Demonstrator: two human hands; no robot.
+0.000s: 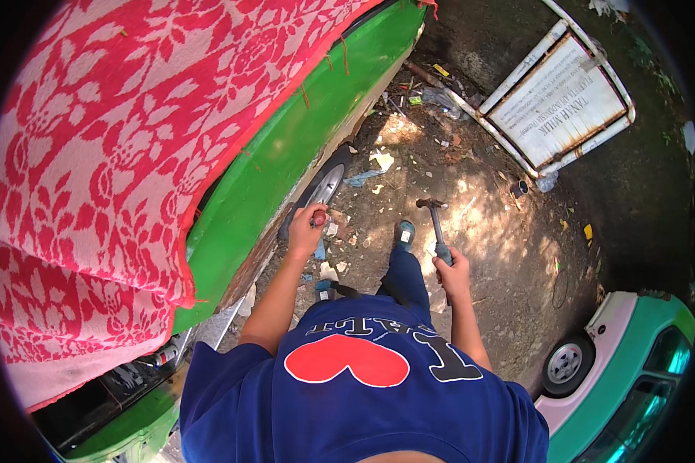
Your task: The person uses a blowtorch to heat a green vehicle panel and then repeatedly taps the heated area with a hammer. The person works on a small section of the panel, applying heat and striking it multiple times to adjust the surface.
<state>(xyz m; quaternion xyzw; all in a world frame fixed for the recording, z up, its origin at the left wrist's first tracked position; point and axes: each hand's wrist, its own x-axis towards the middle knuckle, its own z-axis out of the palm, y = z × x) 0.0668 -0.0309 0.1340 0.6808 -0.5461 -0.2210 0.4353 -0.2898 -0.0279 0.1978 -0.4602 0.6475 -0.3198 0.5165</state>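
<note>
My right hand (454, 270) grips a claw hammer (435, 220) by its teal handle, its dark head raised above the dirt ground. My left hand (307, 229) is closed around a small reddish tool whose tip rests against the rusty lower edge of the green car body (286, 147), just beside the front wheel (322, 189). The tool's working end is hidden by my fingers. My blue shirt and one leg fill the lower middle.
A red and white flowered cloth (108, 154) covers the green vehicle. A framed white sign (557, 100) lies on the littered dirt at upper right. Another green and white vehicle (618, 370) with a wheel stands at lower right.
</note>
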